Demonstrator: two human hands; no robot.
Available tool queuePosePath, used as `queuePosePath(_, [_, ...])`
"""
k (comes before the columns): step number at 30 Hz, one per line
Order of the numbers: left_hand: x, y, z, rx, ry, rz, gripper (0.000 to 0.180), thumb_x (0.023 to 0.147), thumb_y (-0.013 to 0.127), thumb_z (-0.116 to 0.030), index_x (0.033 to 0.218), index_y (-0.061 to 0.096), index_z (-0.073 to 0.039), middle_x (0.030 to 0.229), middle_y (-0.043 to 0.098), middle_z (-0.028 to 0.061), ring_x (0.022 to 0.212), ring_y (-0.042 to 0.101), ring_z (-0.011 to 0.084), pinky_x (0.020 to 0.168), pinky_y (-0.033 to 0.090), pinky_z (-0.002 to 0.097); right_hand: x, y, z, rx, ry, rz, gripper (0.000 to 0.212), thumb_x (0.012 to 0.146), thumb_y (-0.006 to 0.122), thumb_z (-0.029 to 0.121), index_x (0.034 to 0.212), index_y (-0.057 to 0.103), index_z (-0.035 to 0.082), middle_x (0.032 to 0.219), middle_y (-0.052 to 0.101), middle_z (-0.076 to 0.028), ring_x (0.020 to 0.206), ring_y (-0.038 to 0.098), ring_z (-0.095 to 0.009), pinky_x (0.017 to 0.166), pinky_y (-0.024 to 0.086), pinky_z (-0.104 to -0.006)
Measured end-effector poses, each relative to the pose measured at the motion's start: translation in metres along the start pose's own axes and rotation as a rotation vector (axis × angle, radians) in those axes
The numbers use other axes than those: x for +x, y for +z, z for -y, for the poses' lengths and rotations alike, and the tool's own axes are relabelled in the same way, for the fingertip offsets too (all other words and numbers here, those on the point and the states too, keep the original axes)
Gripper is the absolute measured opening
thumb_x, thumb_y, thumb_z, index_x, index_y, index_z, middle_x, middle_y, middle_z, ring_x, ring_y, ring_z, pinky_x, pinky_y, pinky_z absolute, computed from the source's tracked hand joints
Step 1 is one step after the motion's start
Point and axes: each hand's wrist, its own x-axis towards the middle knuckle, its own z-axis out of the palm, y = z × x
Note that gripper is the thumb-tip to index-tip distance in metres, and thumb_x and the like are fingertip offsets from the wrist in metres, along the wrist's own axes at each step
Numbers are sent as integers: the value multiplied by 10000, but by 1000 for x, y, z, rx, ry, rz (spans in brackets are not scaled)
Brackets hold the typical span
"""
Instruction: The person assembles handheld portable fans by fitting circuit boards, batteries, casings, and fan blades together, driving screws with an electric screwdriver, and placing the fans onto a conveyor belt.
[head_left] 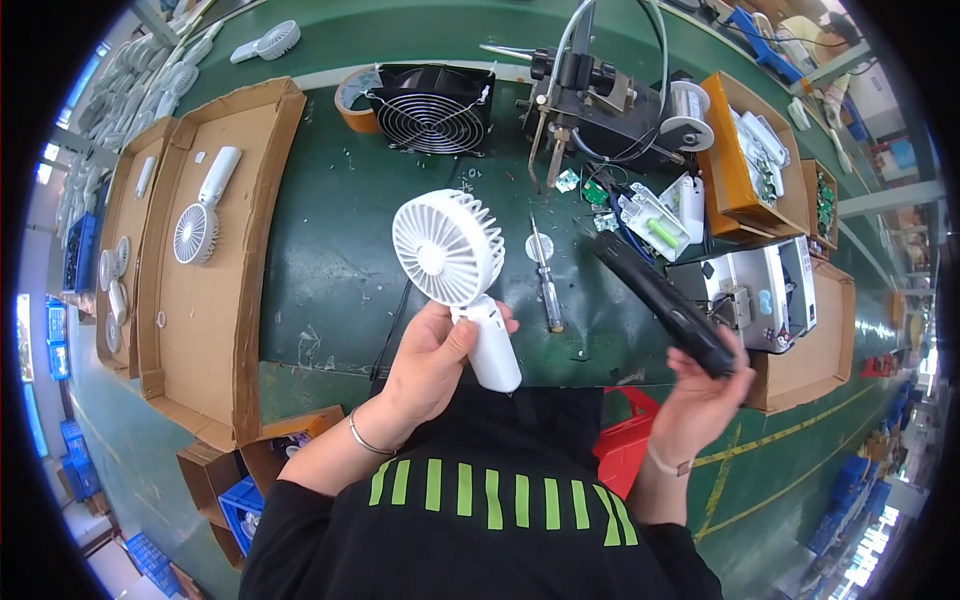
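Note:
My left hand (431, 358) is closed round the white handle of a handheld fan (447, 248), just below its caged head. The fan is held up over the near part of the bench, its head tilted up and to the left. In my right hand (708, 385) is a long black electric screwdriver (665, 300), gripped near its rear end and slanting up and left; it is slightly blurred. Between the two hands a screwdriver with a clear handle (549, 290) lies on the green bench mat, beside a small round disc (539, 246).
A cardboard tray (262, 200) with another fan lies left. At the back stand a black cooling fan (432, 110), a tape roll (357, 100) and a soldering stand (590, 100). Open casings (655, 222), circuit boards (595, 192) and a parts box (735, 190) lie right.

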Motion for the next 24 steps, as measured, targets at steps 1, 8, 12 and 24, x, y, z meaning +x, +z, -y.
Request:
queuePosePath(1, [-3, 0, 1, 1, 18, -11, 605, 902, 641, -240, 1371, 340, -4, 1180, 522, 72, 1096, 544, 206, 977, 442, 386, 8, 2, 7, -32, -163, -62, 528, 1021, 253, 393, 1084, 543, -43, 967, 616, -184, 733, 628, -245, 725, 546, -322])
queuePosePath(8, [-6, 10, 3, -329, -166, 106, 626, 693, 675, -103, 1252, 402, -29, 977, 433, 58, 699, 450, 110, 559, 408, 233, 72, 30, 41, -143, -951, 351, 647, 971, 210, 492, 734, 562, 4, 649, 521, -102, 613, 468, -226, 605, 360, -325])
queuePosePath(12, [-4, 23, 5, -355, -153, 92, 454, 736, 602, -136, 1168, 513, -26, 1081, 613, 157, 814, 624, 208, 744, 508, 302, 74, 55, 10, 364, 36, 928, 1202, 659, 248, 954, 1122, 479, -130, 630, 586, -122, 604, 579, -227, 595, 473, -335])
queuePosePath(24, [-8, 14, 14, -20, -253, -52, 255, 889, 612, -159, 1091, 557, -13, 989, 669, 157, 810, 649, 175, 714, 530, 304, 82, 9, 67, 204, -441, 193, 992, 726, 262, 898, 954, 571, -16, 552, 507, -98, 458, 468, -206, 460, 383, -316])
